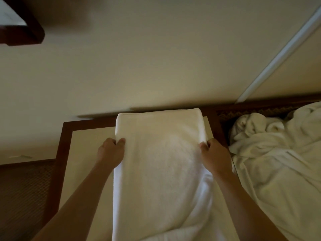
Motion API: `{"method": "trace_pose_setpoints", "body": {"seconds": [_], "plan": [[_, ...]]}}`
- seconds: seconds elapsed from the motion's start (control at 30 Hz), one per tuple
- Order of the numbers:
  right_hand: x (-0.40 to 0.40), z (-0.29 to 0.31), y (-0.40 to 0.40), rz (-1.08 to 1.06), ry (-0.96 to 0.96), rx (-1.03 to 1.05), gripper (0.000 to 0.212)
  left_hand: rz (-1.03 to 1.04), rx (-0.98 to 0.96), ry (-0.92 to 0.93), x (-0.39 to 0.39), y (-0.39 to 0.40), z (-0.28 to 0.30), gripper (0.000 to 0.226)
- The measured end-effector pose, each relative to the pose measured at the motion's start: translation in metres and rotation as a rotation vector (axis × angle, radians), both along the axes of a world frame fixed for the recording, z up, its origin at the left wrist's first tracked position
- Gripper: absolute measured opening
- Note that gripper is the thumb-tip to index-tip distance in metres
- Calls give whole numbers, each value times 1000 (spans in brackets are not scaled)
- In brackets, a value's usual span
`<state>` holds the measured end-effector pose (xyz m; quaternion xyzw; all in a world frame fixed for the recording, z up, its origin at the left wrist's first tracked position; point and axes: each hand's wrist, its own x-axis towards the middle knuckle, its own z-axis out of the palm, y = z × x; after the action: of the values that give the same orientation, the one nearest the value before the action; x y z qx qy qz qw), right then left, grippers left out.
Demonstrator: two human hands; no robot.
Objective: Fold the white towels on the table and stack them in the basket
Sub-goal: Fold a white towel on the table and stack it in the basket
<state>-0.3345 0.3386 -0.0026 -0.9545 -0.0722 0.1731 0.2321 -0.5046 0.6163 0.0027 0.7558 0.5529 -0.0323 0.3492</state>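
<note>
A long white towel (pixel 161 162) lies lengthwise on the table (pixel 83 153), folded into a narrow strip that runs from the wall toward me. My left hand (pixel 111 152) pinches its left edge and my right hand (pixel 215 154) pinches its right edge, both about a third of the way down from the far end. The towel's near end bunches up at the bottom of the view. No basket is in view.
A heap of crumpled white towels (pixel 278 153) lies to the right of the table's dark wooden rim (pixel 60 153). A cream wall (pixel 156 58) stands right behind the table. A dark wooden frame (pixel 22 30) hangs at upper left.
</note>
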Motion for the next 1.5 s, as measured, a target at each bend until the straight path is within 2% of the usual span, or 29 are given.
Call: {"method": "trace_pose_setpoints", "body": {"seconds": [0.1, 0.2, 0.33, 0.5, 0.6, 0.67, 0.83, 0.97, 1.07, 1.27, 1.4, 1.5], "plan": [[-4, -3, -3, -61, -45, 95, 23, 90, -30, -94, -1, -5, 0, 42], [-3, -8, -5, -11, -78, 54, 26, 142, -6, -128, -9, -6, -5, 49], [-1, -10, -7, -13, -125, 97, 24, 64, 164, -103, -16, -10, -10, 45], [-7, -17, -4, -4, -206, 46, 23, -10, 350, -89, -23, -24, -13, 38], [-8, -10, -9, -56, -143, 130, 19, -18, 289, -112, -32, -28, -11, 35], [-17, 0, -17, -91, -76, 153, 26, -46, 222, -136, -49, -37, -11, 35], [-64, 15, -42, -50, 30, 3, 41, 25, 81, -149, -96, -71, -6, 31], [-78, 9, -53, -84, 86, 44, 25, 60, 28, -183, -107, -71, -7, 36], [-72, 12, -60, -89, 68, 80, 27, 19, 87, -222, -106, -76, -9, 28], [-66, 1, -67, -136, 18, 11, 21, -140, 363, -198, -107, -88, -21, 26], [-67, -2, -67, -159, -7, 53, 20, -131, 332, -150, -108, -82, -23, 24], [-64, 4, -71, -231, 48, 106, 31, -113, 244, -203, -123, -77, -17, 21]]}}
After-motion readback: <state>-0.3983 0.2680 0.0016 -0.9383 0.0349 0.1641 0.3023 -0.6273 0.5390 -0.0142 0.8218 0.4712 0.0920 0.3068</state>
